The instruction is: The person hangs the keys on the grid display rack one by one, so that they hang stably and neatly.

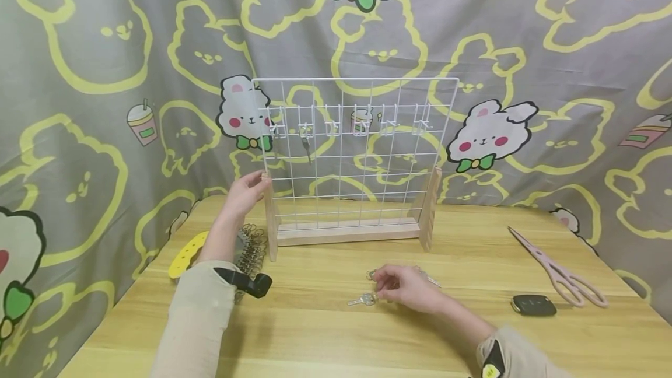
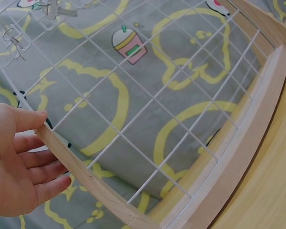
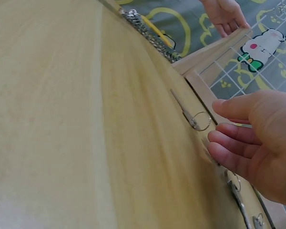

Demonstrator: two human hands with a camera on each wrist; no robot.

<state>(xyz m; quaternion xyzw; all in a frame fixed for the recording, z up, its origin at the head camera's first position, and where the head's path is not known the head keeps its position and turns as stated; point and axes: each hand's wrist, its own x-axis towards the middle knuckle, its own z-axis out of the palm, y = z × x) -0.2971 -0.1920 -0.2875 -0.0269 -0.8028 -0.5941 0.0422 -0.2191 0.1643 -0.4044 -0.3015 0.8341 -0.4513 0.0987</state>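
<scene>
My left hand (image 1: 244, 194) holds the left wooden post (image 2: 62, 152) of a white wire grid rack (image 1: 349, 177), thumb on one side and fingers on the other. Several white hooks (image 1: 362, 127) hang in a row across the grid, and a key (image 1: 307, 147) dangles from one near the left. Low over the table is my right hand (image 1: 409, 287), its thumb and fingers apart with nothing between them. Just beside its fingertips lies a key on a ring (image 3: 190, 118). Another key (image 3: 237, 200) lies below that hand, partly covered by it in the head view.
Pink-handled scissors (image 1: 562, 276) and a black car key fob (image 1: 534, 305) lie on the table at the right. A bundle of metal rings (image 1: 253, 249) and a yellow piece with holes (image 1: 186, 255) sit by the left forearm. A patterned curtain (image 1: 472, 10) hangs behind the rack.
</scene>
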